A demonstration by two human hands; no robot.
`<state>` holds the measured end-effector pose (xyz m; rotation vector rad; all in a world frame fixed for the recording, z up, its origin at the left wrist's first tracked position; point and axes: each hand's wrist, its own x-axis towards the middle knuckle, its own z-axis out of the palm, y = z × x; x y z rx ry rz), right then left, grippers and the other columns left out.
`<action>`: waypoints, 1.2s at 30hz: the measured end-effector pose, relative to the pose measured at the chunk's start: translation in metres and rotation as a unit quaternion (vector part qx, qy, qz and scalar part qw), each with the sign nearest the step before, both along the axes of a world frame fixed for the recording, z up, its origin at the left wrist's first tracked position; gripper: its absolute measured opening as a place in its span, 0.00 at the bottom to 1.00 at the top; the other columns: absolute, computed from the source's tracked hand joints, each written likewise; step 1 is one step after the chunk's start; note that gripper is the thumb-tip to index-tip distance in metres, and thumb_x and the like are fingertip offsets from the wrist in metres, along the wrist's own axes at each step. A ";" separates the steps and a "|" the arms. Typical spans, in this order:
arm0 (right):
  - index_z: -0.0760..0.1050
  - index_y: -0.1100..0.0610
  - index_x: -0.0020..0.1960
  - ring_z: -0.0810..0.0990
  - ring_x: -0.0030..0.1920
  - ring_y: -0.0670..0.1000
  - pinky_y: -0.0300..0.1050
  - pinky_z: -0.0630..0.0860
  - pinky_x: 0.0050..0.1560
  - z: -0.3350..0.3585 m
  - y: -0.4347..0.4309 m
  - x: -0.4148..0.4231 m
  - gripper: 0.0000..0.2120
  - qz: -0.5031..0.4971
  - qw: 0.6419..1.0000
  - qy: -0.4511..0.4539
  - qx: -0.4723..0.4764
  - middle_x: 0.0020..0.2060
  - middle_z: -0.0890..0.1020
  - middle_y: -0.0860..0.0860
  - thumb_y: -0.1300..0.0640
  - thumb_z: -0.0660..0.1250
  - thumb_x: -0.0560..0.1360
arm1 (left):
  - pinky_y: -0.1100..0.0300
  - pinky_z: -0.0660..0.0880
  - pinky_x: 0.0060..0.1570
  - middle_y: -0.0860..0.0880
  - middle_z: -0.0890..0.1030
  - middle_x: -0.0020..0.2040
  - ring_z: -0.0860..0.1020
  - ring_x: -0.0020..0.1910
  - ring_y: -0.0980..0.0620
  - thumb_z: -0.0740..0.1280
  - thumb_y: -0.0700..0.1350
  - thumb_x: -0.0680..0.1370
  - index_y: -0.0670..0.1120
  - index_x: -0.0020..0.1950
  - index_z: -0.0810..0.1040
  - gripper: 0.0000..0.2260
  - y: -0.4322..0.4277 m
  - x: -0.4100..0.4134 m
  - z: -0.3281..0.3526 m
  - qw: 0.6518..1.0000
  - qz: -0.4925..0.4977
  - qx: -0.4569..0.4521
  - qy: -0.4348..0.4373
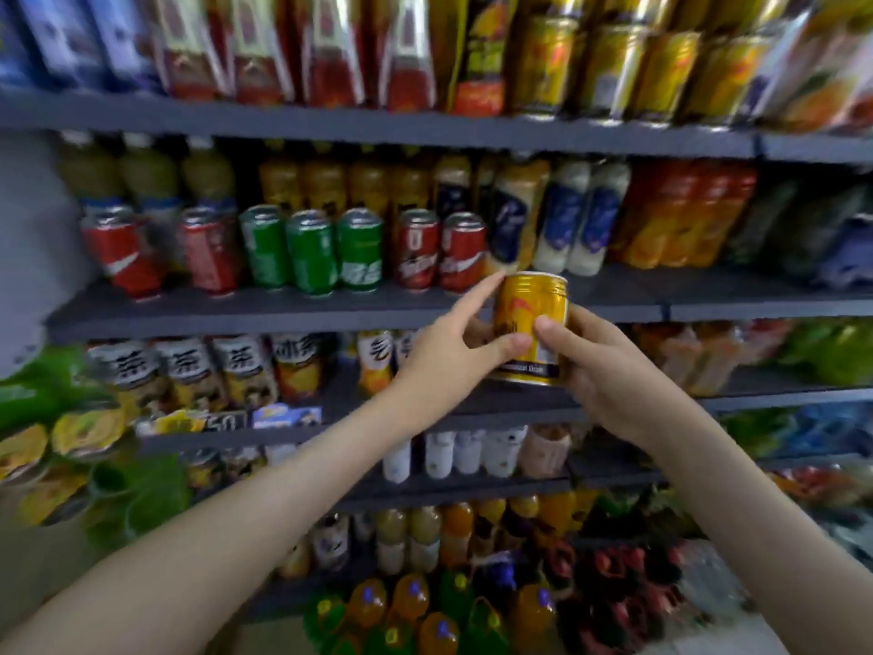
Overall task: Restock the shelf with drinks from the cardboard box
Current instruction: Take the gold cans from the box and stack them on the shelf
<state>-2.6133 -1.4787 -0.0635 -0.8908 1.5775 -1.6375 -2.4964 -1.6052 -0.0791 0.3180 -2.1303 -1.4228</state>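
Gold can (529, 328) upright, in midair before dark shelf (283, 307). Left hand (449, 352) pinches its side, index finger at rim; right hand (600, 366) wraps lower body. Advice: keep level, label outward, place beside matching gold cans (614, 73) on top tier.

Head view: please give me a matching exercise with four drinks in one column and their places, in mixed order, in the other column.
Drinks
1. gold can
2. green cans
3. plain white bottles
4. red cartons

Places
A. top shelf, left of the gold cans
B. between red cans
C. held by the left hand and right hand
D. below both hands

Pairs: 1-C, 2-B, 3-D, 4-A
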 end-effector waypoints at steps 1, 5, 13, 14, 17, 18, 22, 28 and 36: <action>0.72 0.57 0.65 0.82 0.56 0.54 0.53 0.78 0.56 0.011 0.006 -0.013 0.25 0.001 1.000 0.016 -0.009 0.56 0.83 0.55 0.51 0.68 0.70 | 0.72 0.71 0.45 0.60 0.78 0.43 0.77 0.45 0.66 0.71 0.54 0.73 0.64 0.73 0.61 0.31 0.005 -0.014 0.012 1.000 0.003 -0.025 0.007; 0.74 0.53 0.62 0.83 0.53 0.51 0.48 0.80 0.51 0.051 0.019 -0.069 0.23 -0.029 0.995 0.091 -0.035 0.53 0.84 0.51 0.49 0.69 0.68 | 0.72 0.71 0.43 0.61 0.77 0.43 0.76 0.42 0.67 0.70 0.54 0.74 0.64 0.74 0.59 0.32 0.015 -0.073 0.055 0.993 -0.001 -0.113 0.042; 0.78 0.54 0.56 0.84 0.49 0.51 0.51 0.79 0.49 0.130 0.011 -0.174 0.22 -0.129 0.966 0.188 -0.121 0.47 0.86 0.50 0.46 0.71 0.65 | 0.58 0.72 0.62 0.52 0.75 0.64 0.73 0.62 0.58 0.60 0.61 0.77 0.56 0.76 0.60 0.28 -0.005 -0.184 0.135 0.946 0.041 -0.295 0.125; 0.77 0.54 0.57 0.84 0.49 0.50 0.49 0.79 0.49 0.139 0.009 -0.186 0.23 -0.138 0.961 0.202 -0.132 0.49 0.85 0.50 0.46 0.71 0.65 | 0.56 0.69 0.64 0.50 0.73 0.67 0.71 0.65 0.54 0.59 0.61 0.78 0.53 0.75 0.62 0.27 -0.013 -0.196 0.144 0.916 0.095 -0.362 0.148; 0.76 0.55 0.59 0.84 0.49 0.48 0.47 0.80 0.51 0.168 -0.001 -0.219 0.24 -0.166 0.944 0.232 -0.167 0.50 0.85 0.50 0.47 0.72 0.66 | 0.48 0.60 0.69 0.41 0.68 0.70 0.65 0.69 0.43 0.60 0.55 0.79 0.48 0.74 0.65 0.25 -0.045 -0.222 0.166 0.778 0.292 -0.515 0.209; 0.77 0.55 0.59 0.84 0.50 0.48 0.49 0.79 0.54 0.176 -0.006 -0.227 0.23 -0.177 0.937 0.244 -0.175 0.50 0.85 0.49 0.46 0.73 0.67 | 0.44 0.58 0.70 0.39 0.65 0.72 0.62 0.71 0.40 0.61 0.54 0.79 0.48 0.74 0.65 0.25 -0.055 -0.229 0.171 0.752 0.337 -0.530 0.201; 0.77 0.51 0.54 0.82 0.46 0.43 0.46 0.79 0.53 0.201 -0.036 -0.251 0.15 -0.229 0.889 0.357 -0.172 0.44 0.84 0.45 0.46 0.72 0.71 | 0.39 0.45 0.71 0.36 0.56 0.76 0.53 0.75 0.37 0.60 0.59 0.77 0.51 0.77 0.60 0.30 -0.081 -0.249 0.183 0.714 0.406 -0.558 0.116; 0.74 0.52 0.54 0.78 0.49 0.44 0.40 0.75 0.51 0.217 -0.085 -0.267 0.19 -0.282 0.828 0.456 -0.163 0.47 0.80 0.46 0.41 0.70 0.70 | 0.38 0.42 0.71 0.37 0.56 0.76 0.54 0.76 0.38 0.57 0.60 0.76 0.51 0.77 0.59 0.31 -0.087 -0.265 0.193 0.655 0.427 -0.621 0.062; 0.56 0.57 0.76 0.77 0.57 0.52 0.51 0.75 0.59 0.218 -0.106 -0.288 0.39 -0.265 0.841 0.454 -0.133 0.60 0.77 0.54 0.44 0.70 0.73 | 0.39 0.38 0.70 0.36 0.52 0.77 0.50 0.77 0.40 0.58 0.63 0.74 0.53 0.78 0.50 0.36 -0.092 -0.276 0.210 0.619 0.399 -0.676 -0.019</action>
